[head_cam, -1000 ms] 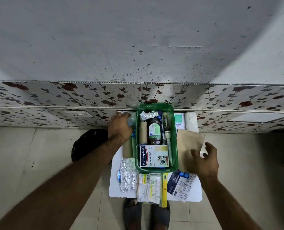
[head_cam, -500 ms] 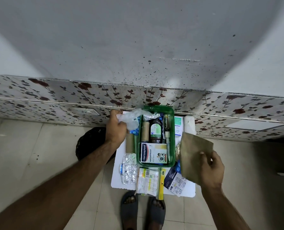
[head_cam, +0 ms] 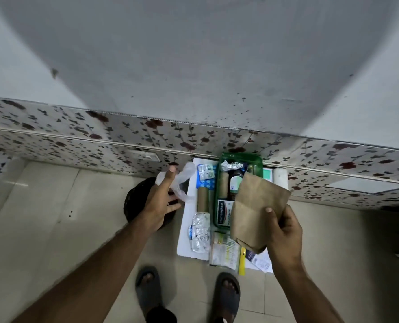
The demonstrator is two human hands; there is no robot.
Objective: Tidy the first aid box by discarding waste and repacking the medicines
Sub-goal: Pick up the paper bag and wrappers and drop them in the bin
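The green first aid box [head_cam: 240, 156] stands on a small white table [head_cam: 184, 236], with a Hansaplast carton [head_cam: 224, 213], a syrup bottle [head_cam: 235, 181] and a roll inside. My right hand [head_cam: 284, 231] grips a brown paper bag [head_cam: 256, 210], raised over the box's right half and hiding it. My left hand [head_cam: 159, 206] hovers with fingers spread above a black bin [head_cam: 135, 201] left of the table. A crumpled clear plastic wrapper [head_cam: 185, 178] floats at its fingertips; I cannot tell whether it still touches them.
Loose on the table lie silver blister packs [head_cam: 201, 231], a cardboard roll [head_cam: 202, 199], blue tablet strips [head_cam: 205, 174], paper sachets [head_cam: 225, 250] and a yellow strip [head_cam: 242, 262]. A floral-papered wall base runs behind. My sandalled feet [head_cam: 147, 290] stand on the tiled floor.
My left hand carried the plastic wrapper from beside the box leftward over the bin and spread its fingers. My right hand picked up the brown paper bag and lifted it over the box.
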